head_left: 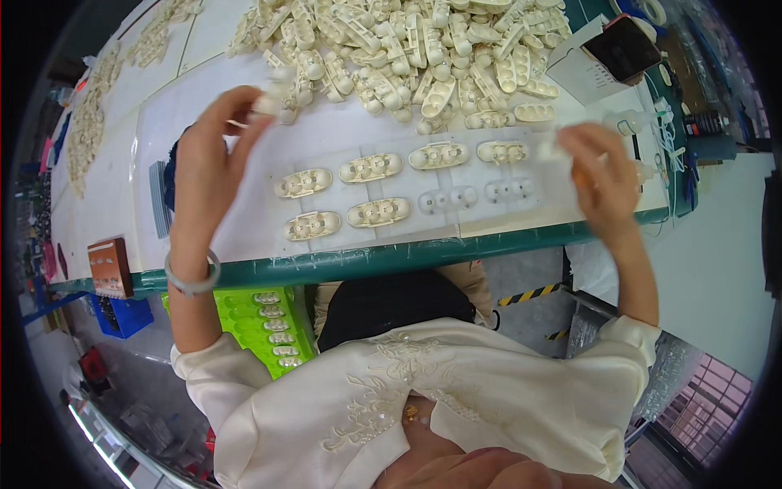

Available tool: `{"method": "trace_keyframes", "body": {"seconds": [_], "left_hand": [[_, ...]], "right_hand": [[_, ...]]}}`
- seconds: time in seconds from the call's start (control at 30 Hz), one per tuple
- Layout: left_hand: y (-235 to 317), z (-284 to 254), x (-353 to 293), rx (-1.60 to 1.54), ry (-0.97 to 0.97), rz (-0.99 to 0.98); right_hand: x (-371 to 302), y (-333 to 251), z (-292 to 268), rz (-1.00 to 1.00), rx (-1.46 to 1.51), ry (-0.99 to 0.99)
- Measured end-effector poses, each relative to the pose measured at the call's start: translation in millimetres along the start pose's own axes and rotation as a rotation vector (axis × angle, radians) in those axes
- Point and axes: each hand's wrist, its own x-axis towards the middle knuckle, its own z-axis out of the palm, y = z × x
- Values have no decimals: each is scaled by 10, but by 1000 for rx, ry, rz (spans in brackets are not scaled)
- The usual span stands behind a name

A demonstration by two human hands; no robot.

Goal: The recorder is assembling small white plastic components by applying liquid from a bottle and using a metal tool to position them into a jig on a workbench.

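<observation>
My left hand (218,151) is raised at the left of the table, thumb and fingers pinching a small cream plastic part (267,103) blurred by motion. On the table lies a pale translucent jig (407,178) with two rows of places. Cream oval plastic shells (371,167) with rounded cups sit in all of the far row and in the left part of the near row. The two places at the near right show bare pegs (448,200). Past the jig's right end, my right hand (604,181) has curled, smeared fingers. Something orange shows in its palm, and a whitish blur is at its fingertips.
A big heap of cream shells (407,49) covers the back of the table. A phone (623,49) leans on a white box at the back right, near cables. An orange-brown box (110,267) stands at the front left edge. Below is a green tray (269,326) of parts.
</observation>
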Motion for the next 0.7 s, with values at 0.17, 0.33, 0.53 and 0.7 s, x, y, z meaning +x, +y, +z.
{"method": "trace_keyframes", "body": {"seconds": [0.17, 0.33, 0.53, 0.7], "left_hand": [[897, 470, -245, -199, -266, 413], [935, 786, -350, 0, -373, 488], [1032, 756, -221, -37, -360, 481], [1148, 967, 37, -158, -267, 514]], "right_hand": [[-294, -67, 372, -352, -131, -13], [-457, -68, 464, -263, -22, 3], [-473, -33, 385, -265, 88, -9], [-406, 24, 399, -261, 169, -66]]}}
